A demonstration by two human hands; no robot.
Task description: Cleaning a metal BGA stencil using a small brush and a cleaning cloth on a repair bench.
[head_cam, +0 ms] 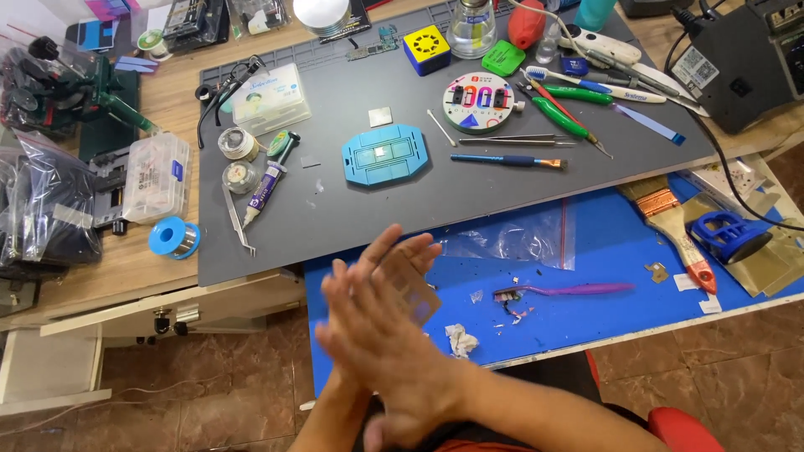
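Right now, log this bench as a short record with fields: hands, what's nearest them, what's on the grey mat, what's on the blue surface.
hands: left hand and right hand pressed together, blurred, a thin plate between them
nearest: crumpled tissue, purple toothbrush
grey mat: blue jig, tweezers, syringe tube, round dial tool
blue surface: clear zip bag, paintbrush
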